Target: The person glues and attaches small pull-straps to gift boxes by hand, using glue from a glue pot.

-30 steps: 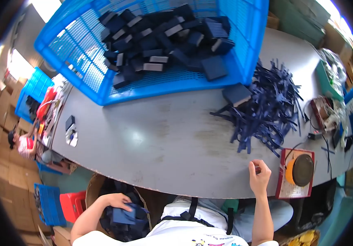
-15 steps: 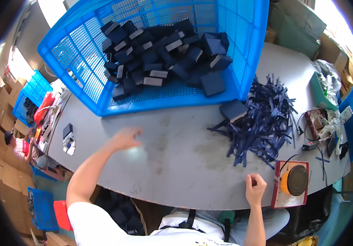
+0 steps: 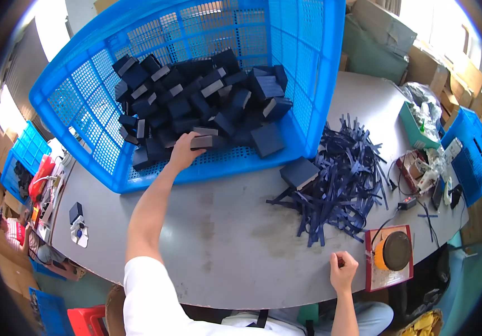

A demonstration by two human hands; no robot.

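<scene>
My left hand [image 3: 182,152] reaches over the near rim of the blue plastic basket [image 3: 218,169]. Its thumb and fingers close around the end of a small dark blue box [image 3: 202,142] with a grey side. Around it lies a heap of similar dark boxes [image 3: 182,106] inside the basket. My right hand [image 3: 342,270] is curled into a fist near the front edge of the table. What its fingers hold, if anything, is hidden. Beside the fist stands a red-rimmed tray [image 3: 372,270] carrying an orange roll with a dark round top [image 3: 396,251].
A pile of dark blue ribbon strips [image 3: 344,185] lies right of the basket, with one dark box [image 3: 300,173] against it. Cords and a green bin [image 3: 417,126] are at the right. A small dark box [image 3: 76,211] sits at the left. A person [image 3: 17,234] sits farther left.
My left hand has moved from above the table up into the basket and closed on a box. My right hand remains a fist near the tray. The view has shifted.
</scene>
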